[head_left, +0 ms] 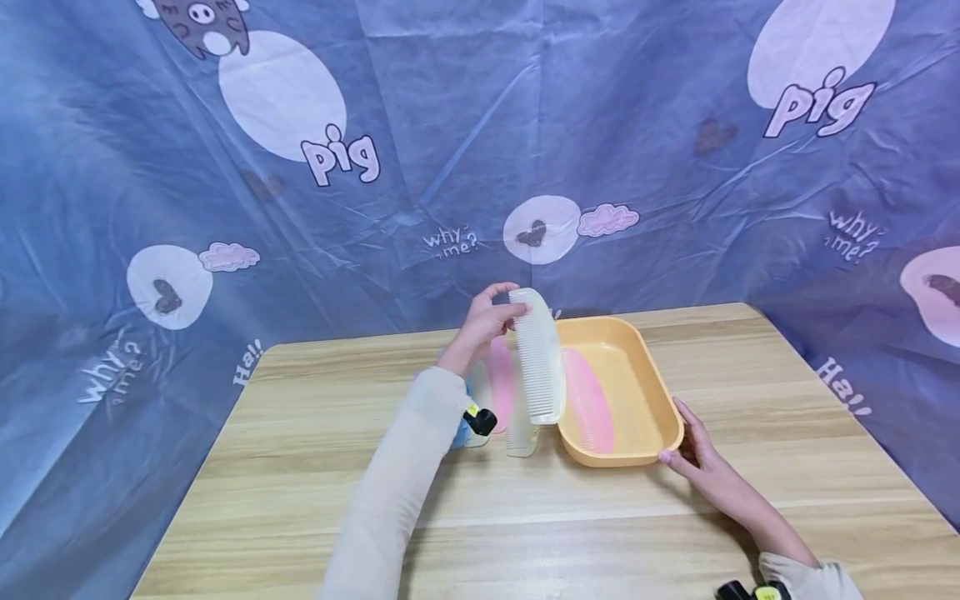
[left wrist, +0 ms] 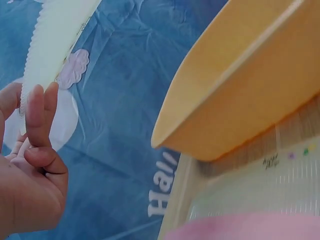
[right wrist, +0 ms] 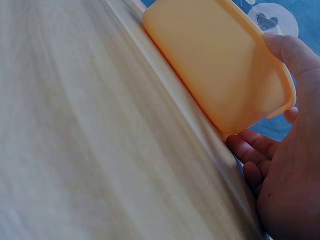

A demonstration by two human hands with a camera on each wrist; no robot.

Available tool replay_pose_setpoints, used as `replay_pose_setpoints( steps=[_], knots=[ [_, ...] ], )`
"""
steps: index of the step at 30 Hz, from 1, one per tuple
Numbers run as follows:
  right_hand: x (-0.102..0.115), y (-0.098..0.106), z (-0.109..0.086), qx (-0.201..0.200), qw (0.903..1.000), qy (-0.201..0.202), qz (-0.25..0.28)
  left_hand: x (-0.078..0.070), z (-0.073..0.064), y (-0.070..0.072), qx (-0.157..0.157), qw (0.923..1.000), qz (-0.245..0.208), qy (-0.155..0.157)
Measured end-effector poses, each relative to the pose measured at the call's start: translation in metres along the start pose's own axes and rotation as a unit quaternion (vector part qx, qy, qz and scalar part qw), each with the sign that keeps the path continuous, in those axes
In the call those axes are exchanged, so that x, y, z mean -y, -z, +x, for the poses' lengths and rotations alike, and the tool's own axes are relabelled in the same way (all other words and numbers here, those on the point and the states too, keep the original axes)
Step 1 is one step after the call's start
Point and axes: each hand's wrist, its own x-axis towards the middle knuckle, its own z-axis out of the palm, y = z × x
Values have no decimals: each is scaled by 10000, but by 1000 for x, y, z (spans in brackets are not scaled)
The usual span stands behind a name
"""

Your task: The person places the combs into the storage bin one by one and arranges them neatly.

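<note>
My left hand [head_left: 480, 329] pinches a pale whitish-green comb [head_left: 542, 362] by one end, between thumb and fingers. The comb hangs tilted over the left rim of an orange-yellow plastic tray [head_left: 626, 375], its teeth facing left. In the left wrist view the same comb [left wrist: 52, 47] rises from the fingertips. Inside the tray, along its left side, lies a pink comb [head_left: 590, 404]. At the near right corner, my right hand [head_left: 705, 467] grips the tray, with the thumb [right wrist: 285, 47] on the rim and other fingers low against the outer wall.
Left of the tray, on the wooden table [head_left: 315, 467], lie another pink comb [head_left: 501, 387], a pale translucent comb [head_left: 522, 442] and something blue [head_left: 461, 435], partly hidden by the left wrist. A blue printed cloth [head_left: 450, 125] hangs behind the table.
</note>
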Motion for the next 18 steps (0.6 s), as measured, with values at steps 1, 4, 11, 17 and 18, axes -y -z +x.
replay_pose_setpoints(
  steps=[1, 4, 11, 17, 18],
  knots=[
    [0, 0, 0, -12, 10000, 16, -5, 0, 1, -2, -8, 10000, 5, 9],
    [1, -1, 0, -16, 10000, 48, -9, 1, 2, -9, -21, 10000, 11, 4],
    [1, 0, -1, -25, 10000, 58, -59, 8, 5, -26, -55, 9999, 36, 90],
    [-1, 0, 1, -57, 9999, 89, -77, 15, 8, -43, -158, 9998, -114, 103],
    [-2, 0, 2, -67, 9999, 104, -54, 16, 8, -46, -177, 9997, -169, 95]
  ],
)
